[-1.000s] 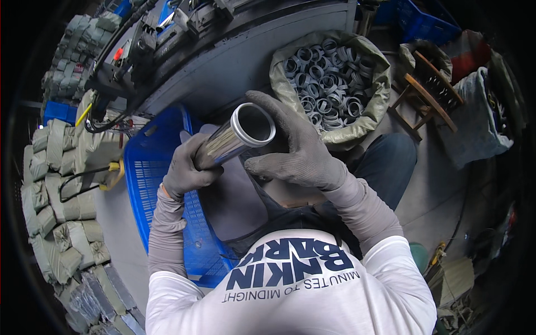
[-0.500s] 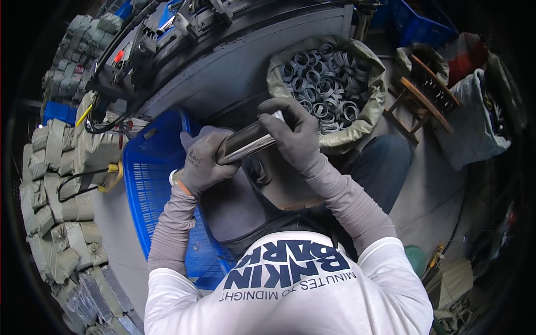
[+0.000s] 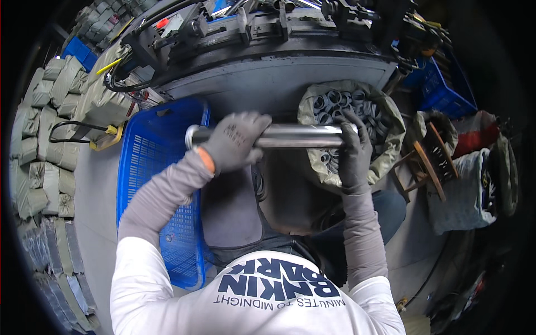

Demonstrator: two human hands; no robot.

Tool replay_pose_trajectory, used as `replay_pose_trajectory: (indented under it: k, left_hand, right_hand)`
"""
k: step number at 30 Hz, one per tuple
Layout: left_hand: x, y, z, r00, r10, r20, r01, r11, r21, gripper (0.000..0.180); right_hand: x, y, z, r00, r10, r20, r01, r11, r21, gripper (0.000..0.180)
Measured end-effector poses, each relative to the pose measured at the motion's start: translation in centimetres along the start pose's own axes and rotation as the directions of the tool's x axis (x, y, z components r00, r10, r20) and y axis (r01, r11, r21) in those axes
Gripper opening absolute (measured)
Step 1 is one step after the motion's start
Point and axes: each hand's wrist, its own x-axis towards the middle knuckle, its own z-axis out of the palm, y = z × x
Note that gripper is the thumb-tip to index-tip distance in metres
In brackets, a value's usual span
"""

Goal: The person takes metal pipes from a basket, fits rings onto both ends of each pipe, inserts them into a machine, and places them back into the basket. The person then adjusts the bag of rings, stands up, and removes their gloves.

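A shiny metal tube (image 3: 301,135) is held level between my two gloved hands, above my lap. My left hand (image 3: 234,142), in a grey glove, wraps over the tube towards its left end. Beyond that hand, a flared ring-like end (image 3: 191,135) sticks out on the left. My right hand (image 3: 355,153), gloved in grey too, grips the right end with its fingers around the tip. Behind the right hand stands an open sack (image 3: 393,131) of grey metal rings (image 3: 335,103).
Left of my legs stands a blue plastic basket (image 3: 125,184). A machine bench (image 3: 268,75) runs across the front. Wrapped bundles (image 3: 58,139) are stacked at the far left. To the right are a wooden stool (image 3: 427,167), a blue crate (image 3: 446,92) and a white sack (image 3: 463,195).
The tube has swung from slanting to level and moved forward. My right hand has shifted right and my left hand forward and right, both still gripping it. The view has turned.
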Motion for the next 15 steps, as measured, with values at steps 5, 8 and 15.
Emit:
replay_pose_trajectory:
  k: [5,8,15]
  left_hand:
    - [12.2,-8.7,-4.1,0.911,-0.073,-0.407,0.26,0.867,0.426,0.048]
    - [19.9,-13.9,-6.3,0.871,-0.12,-0.477,0.344,0.843,0.414,0.056]
    - [24.4,-21.1,-5.5,0.813,-0.146,-0.563,0.492,0.689,0.533,0.056]
  right_hand:
    - [3.6,-0.9,-5.4,0.981,-0.192,0.02,0.191,0.95,-0.245,0.042]
    - [4.7,3.7,-11.2,0.987,-0.041,-0.154,-0.014,0.941,-0.338,0.038]
    - [5.2,2.5,-9.4,0.981,-0.098,-0.165,0.013,0.891,-0.453,0.031]
